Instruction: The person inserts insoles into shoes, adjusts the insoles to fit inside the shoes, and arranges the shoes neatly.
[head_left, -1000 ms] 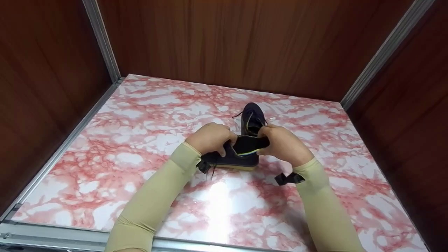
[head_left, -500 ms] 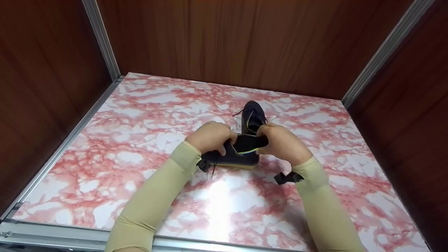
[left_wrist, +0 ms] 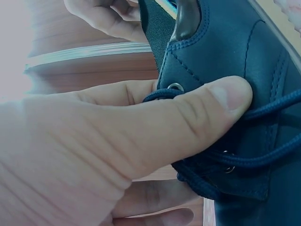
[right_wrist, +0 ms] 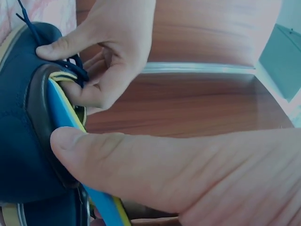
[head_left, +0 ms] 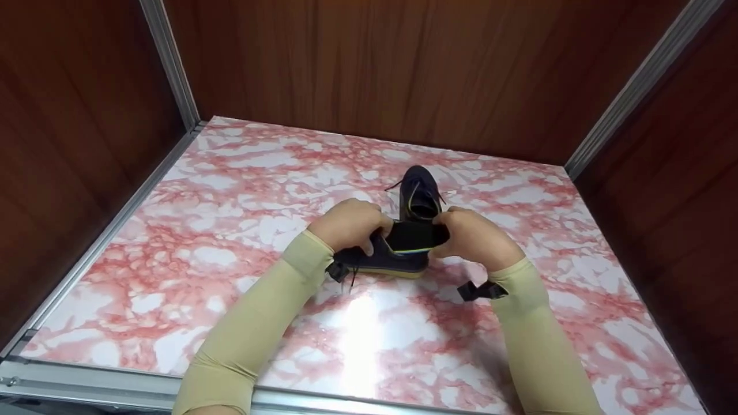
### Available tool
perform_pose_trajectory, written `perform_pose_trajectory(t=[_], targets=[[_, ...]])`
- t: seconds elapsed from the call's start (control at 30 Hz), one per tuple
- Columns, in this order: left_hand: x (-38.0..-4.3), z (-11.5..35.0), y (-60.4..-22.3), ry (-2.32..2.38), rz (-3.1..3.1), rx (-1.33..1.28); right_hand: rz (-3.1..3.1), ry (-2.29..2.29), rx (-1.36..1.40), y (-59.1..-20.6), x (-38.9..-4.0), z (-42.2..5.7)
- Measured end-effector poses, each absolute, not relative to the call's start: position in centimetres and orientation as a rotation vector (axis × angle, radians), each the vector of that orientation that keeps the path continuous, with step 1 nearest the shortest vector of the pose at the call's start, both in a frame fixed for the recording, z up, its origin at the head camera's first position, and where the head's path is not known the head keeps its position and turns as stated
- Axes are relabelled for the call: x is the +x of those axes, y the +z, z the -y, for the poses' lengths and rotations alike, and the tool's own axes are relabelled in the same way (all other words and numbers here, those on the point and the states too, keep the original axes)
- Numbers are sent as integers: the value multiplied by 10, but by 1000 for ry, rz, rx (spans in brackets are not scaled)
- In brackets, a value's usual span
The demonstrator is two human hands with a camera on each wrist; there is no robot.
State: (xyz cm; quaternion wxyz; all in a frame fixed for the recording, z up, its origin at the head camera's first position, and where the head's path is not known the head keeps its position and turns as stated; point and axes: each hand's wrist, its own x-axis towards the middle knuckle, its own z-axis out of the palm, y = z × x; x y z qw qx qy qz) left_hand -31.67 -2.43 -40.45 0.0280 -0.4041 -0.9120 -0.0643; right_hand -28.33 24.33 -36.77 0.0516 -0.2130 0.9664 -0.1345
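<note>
A navy lace-up shoe (head_left: 398, 265) lies sideways before me, toe to the left. My left hand (head_left: 349, 225) grips its upper by the laces, the thumb over the eyelets (left_wrist: 229, 169) in the left wrist view. Out of the shoe's opening rises an insole (head_left: 409, 236), black on top with a blue and yellow edge. The heel end of this insole is pinched by my right hand (head_left: 475, 239); in the right wrist view the thumb lies against its blue underside (right_wrist: 63, 108). The insole's front end is hidden inside the shoe.
A second navy shoe (head_left: 418, 178) stands just behind, toe pointing away, laces loose. Both rest on a red-and-white marbled tabletop (head_left: 242, 196). Brown wood-grain panels (head_left: 369, 69) enclose the back and both sides, with metal rails at the corners.
My right hand has shifted slightly right, and the insole's heel end sticks out farther from the shoe. The left hand and the shoe have stayed almost in place.
</note>
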Motion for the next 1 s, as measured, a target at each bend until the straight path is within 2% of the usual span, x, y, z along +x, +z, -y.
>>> perform_pose_trajectory(t=[1.0], targets=[[-316, 22, -404, -143, 2828, -1229, -3055, -439, -799, -372, -278, -237]])
